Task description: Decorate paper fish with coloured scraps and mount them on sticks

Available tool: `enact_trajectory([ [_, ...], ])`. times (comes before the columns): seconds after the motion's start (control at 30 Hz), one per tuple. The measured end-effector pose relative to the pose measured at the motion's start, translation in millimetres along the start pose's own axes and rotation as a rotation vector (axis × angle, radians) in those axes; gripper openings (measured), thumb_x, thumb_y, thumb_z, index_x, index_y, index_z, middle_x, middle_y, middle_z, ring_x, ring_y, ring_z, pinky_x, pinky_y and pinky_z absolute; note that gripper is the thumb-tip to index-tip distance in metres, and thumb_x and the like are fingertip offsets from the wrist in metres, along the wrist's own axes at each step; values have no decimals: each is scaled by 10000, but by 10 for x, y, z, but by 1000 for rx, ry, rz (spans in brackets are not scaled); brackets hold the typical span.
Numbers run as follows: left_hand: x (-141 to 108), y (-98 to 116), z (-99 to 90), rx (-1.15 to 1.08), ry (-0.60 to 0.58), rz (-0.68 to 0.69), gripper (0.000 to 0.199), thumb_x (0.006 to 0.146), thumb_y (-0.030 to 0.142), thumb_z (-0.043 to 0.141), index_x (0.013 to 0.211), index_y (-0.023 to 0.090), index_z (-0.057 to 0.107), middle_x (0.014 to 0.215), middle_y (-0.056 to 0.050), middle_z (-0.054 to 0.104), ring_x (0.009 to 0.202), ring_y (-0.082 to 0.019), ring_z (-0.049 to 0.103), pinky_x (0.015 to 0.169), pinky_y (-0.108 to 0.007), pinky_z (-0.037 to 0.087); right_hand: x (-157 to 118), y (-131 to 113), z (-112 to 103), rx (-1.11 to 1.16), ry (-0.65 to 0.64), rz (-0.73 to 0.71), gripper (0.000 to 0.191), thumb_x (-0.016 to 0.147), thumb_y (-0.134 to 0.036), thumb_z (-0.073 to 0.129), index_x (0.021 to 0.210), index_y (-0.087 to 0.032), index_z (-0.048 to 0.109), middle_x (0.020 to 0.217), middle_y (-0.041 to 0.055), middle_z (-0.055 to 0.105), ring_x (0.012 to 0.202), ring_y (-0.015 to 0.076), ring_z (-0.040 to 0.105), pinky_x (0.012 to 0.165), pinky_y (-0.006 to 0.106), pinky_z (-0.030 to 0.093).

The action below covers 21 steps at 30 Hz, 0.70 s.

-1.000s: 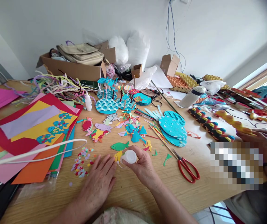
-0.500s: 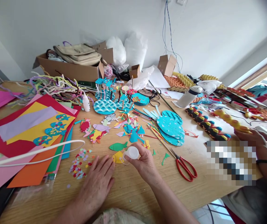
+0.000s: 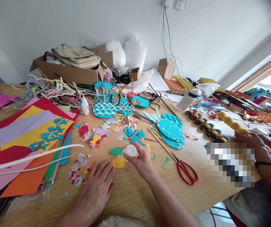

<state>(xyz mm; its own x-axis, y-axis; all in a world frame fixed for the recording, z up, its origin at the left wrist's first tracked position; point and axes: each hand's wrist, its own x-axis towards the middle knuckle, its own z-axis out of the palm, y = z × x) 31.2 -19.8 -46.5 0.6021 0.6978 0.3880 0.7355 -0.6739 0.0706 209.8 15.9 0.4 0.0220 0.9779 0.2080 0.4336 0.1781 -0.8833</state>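
Note:
My left hand (image 3: 98, 186) lies flat on the wooden table, fingers spread, its fingertips beside the yellow paper fish (image 3: 118, 162). Fingers and thumb of my right hand (image 3: 141, 160) are closed round a small white bottle (image 3: 130, 150), its round base turned up, over the right end of the yellow fish. A green paper fish (image 3: 115, 151) lies just behind. Small coloured paper pieces (image 3: 79, 171) are scattered left of my left hand. The bottle's tip is hidden or too small to make out.
Red-handled scissors (image 3: 187, 171) lie at the right. Coloured paper sheets (image 3: 28, 126) cover the left side. Behind are paper scraps (image 3: 132, 132), blue ovals (image 3: 170, 129), a glue bottle (image 3: 85, 106) and a cardboard box (image 3: 66, 71). Another person's hands (image 3: 256, 142) hold a yellow strip at far right.
The camera view has shifted slightly. The white bottle has moved slightly up and left off the yellow fish, more of which now shows. My left hand stays flat.

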Motion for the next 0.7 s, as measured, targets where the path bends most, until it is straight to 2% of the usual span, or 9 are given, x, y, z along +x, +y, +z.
enact_trajectory([
  [0.3, -8, 8, 21, -11, -7, -24, 287, 798, 221, 428, 1045, 190, 571, 1113, -18, 615, 1068, -216, 493, 943, -421, 305, 13, -3, 30, 2, -10, 0, 129, 692, -274, 617, 669, -190, 522, 660, -24, 523, 645, 127, 470, 591, 216, 372],
  [0.5, -15, 7, 32, -5, 7, -27, 295, 806, 223, 420, 1065, 183, 556, 1126, -26, 605, 1080, -217, 485, 955, -428, 299, 23, -5, 148, 24, -45, -40, 147, 691, -292, 629, 693, -188, 525, 670, -20, 529, 664, 128, 478, 607, 220, 385],
  [0.7, -15, -4, 2, 14, -69, 5, 358, 763, 177, 473, 1119, 179, 519, 1165, -38, 577, 1111, -234, 461, 957, -446, 310, 10, -39, 171, 9, -66, -32, 147, 704, -309, 621, 713, -191, 533, 678, -12, 549, 670, 135, 490, 613, 228, 395],
])
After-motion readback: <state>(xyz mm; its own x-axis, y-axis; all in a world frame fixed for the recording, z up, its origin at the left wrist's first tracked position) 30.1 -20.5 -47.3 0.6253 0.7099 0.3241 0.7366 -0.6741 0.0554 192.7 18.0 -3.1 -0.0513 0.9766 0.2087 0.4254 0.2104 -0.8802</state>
